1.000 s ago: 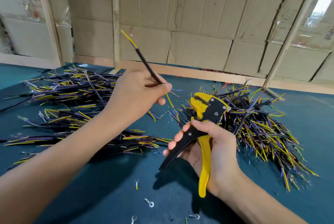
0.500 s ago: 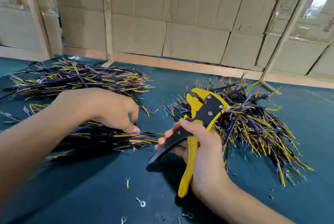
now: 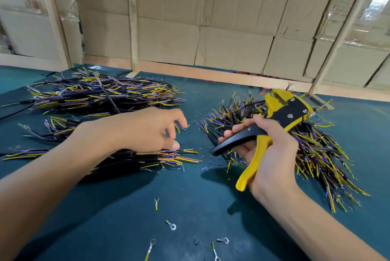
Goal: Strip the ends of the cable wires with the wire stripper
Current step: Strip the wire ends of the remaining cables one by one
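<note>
Right hand [image 3: 272, 155] grips stripper [image 3: 280, 117] above table [image 3: 190, 208]; left hand [image 3: 143, 130], fingers loosely curled, empty, over cables [image 3: 147, 158].

Yellow-and-black wire stripper [image 3: 280, 117]; black cables [image 3: 101, 94] with yellow, purple and blue wires; dark teal table [image 3: 190, 208]; tan cardboard wall [image 3: 232, 28].

Right hand [image 3: 272, 151] grips wire stripper [image 3: 280, 117]; left hand [image 3: 139, 130] hovers over cables [image 3: 168, 158].
</note>
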Motion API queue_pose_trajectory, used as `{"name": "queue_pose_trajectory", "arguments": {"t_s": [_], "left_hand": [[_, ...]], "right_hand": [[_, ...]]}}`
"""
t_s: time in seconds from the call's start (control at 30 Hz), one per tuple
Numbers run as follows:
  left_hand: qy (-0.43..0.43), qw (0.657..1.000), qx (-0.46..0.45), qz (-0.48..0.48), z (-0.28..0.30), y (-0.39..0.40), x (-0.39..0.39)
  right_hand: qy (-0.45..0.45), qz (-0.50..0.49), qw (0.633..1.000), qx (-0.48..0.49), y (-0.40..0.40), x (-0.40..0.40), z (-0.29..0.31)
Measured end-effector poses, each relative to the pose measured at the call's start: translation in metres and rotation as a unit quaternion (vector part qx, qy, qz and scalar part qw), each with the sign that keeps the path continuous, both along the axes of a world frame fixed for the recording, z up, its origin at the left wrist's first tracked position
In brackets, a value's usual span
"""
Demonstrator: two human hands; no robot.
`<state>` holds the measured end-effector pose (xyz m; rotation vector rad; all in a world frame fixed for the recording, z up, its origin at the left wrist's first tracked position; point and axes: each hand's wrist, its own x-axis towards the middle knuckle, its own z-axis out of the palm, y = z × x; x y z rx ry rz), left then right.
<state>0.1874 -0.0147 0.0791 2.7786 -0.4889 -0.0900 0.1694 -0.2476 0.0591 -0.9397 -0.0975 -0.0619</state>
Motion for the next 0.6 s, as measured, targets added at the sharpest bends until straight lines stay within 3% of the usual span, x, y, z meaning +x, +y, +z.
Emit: {"name": "queue_pose_trajectory", "arguments": {"t_s": [0.07, 0.3, 0.43, 0.53, 0.6], "left_hand": [[0.021, 0.998, 0.054, 0.000, -0.001, 0.002, 0.000], [0.008, 0.999, 0.037, 0.012, -0.002, -0.004, -0.004], [-0.131, 0.984, -0.120, -0.006, 0.008, -0.012, -0.009], [-0.287, 0.945, -0.145, -0.055, 0.015, -0.019, -0.013], [-0.348, 0.923, -0.147, -0.076, 0.016, -0.021, -0.016]], "right_hand": [[0.002, -0.009, 1.000, 0.007, -0.002, 0.002, 0.001], [0.005, 0.020, 1.000, 0.016, -0.001, 0.000, 0.000], [-0.019, 0.093, 0.995, 0.012, -0.003, -0.001, 0.006], [-0.046, 0.119, 0.992, -0.014, -0.003, 0.000, 0.011], [-0.068, 0.102, 0.991, -0.053, -0.002, 0.001, 0.012]]}}
